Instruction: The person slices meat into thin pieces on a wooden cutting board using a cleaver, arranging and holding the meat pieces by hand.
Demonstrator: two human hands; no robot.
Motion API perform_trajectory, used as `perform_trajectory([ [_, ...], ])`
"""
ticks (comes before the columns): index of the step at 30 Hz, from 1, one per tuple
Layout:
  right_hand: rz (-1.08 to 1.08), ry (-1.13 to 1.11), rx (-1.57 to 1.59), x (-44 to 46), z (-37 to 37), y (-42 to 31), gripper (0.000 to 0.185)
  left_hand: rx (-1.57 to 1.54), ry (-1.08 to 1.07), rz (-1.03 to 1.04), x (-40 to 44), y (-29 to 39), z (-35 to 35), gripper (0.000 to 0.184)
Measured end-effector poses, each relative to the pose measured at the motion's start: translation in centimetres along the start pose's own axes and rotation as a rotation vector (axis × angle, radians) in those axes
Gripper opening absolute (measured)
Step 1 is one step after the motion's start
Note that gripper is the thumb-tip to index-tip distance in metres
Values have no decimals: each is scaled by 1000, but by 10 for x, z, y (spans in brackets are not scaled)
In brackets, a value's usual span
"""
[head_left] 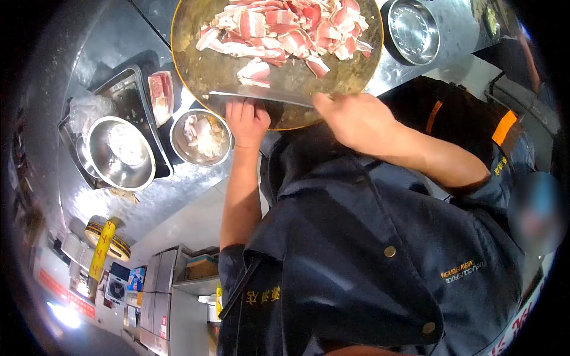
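Sliced meat [291,29] beyond knife [267,97], bowls [414,35] nearby

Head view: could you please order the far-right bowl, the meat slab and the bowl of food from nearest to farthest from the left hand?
From the left hand:
1. Bowl of food, just to its left.
2. Meat slab, farther left.
3. Far-right bowl, across the board.

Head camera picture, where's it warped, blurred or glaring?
Head view: wide-lens bending with black corners; a blown-out light at lower left; bright glints in the top-right steel bowl; a heavily blurred patch at the right edge; the meat slices look fairly sharp.
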State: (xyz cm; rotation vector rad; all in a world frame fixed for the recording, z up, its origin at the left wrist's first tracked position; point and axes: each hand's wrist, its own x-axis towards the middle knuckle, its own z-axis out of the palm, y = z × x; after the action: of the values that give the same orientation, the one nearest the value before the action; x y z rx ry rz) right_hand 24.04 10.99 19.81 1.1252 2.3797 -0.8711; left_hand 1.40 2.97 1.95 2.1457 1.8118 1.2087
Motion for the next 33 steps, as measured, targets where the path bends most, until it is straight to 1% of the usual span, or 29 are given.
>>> perform_trajectory([
  [2,44,-34,22,-3,-2,2,21,27,-19,-8,1,-3,3,15],
  [3,45,-32,23,14,10,4,21,27,-20,-7,-2,-6,4,15],
  [5,-158,201,64,58,48,7,22,-33,-72,-26,-14,-10,4,12],
  [8,-145,191,2,66,51,8,20,-28,-46,-28,-9,-5,3,11],
  [9,-154,173,31,61,45,9,21,-14,-43,-44,-17,-8,4,15],
  [10,-155,170,38,49,32,5,21,-13,-50,-46,-18,-8,2,15],
  [12,-56,3,20,18,0,-5,21,20,-37,-7,-12,-8,2,26],
  [13,-57,5,20,8,-6,-3,21,5,-42,-15,-12,-8,2,37],
  [15,-3,14,15,-7,-9,0,20,5,-56,-26,-11,-7,1,34],
  [16,-2,13,17,1,-5,-1,20,3,-65,-32,-7,-6,1,32],
  [18,-48,44,17,34,21,1,18,-6,-42,-13,-9,-5,2,30],
  [19,-114,169,36,53,47,11,17,-9,-67,-33,-17,-7,3,29],
  [21,-158,209,36,61,55,14,19,-3,-85,-39,-14,-12,5,27],
  [23,-180,233,45,52,56,16,24,16,-22,-35,-14,-5,4,24],
  [25,-111,106,46,38,23,5,24,17,-32,-30,-14,-6,2,22],
  [26,-105,112,44,27,8,2,24,18,-30,-28,-12,-7,4,21],
  [28,-22,7,50,-4,-7,1,20,10,-32,-23,-14,-7,5,21],
  [29,-21,34,38,-11,-6,6,22,11,-30,-24,-15,-7,5,21],
  [31,-27,24,39,5,1,1,23,14,-28,-19,-19,-11,5,21],
  [32,-25,13,42,17,7,-3,24,20,-61,-23,-21,-13,4,21],
  [33,-78,80,67,39,23,-2,26,29,-91,-27,-24,-13,4,21],
])
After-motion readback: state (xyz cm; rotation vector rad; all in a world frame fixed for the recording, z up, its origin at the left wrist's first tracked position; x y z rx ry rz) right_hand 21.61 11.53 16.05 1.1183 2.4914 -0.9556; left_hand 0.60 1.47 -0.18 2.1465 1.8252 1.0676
